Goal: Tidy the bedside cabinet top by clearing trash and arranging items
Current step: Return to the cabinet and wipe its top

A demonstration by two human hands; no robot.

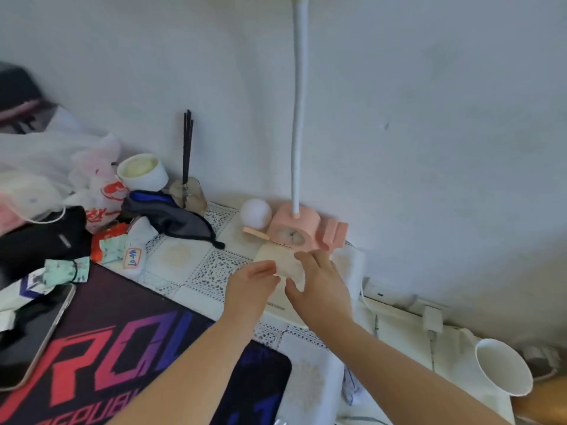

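Note:
Both hands meet on a pale, crumpled sheet of paper (290, 265) lying on the cabinet top (184, 262) in front of the pink lamp base (294, 230). My left hand (251, 286) pinches the sheet's left edge. My right hand (319, 286) lies over its right side with fingers spread, thumb under the edge. Red and green snack wrappers (107, 245) and a folded white sock (136, 250) lie to the left.
A white ball (256, 213), a jar with dark sticks (187, 191), a white cup (142, 172), plastic bags (92, 185), a dark pouch (171, 217), a phone (33, 335) on a black mouse mat (122, 342), a tipped white cup (503, 366) and chargers (432, 319) crowd the top.

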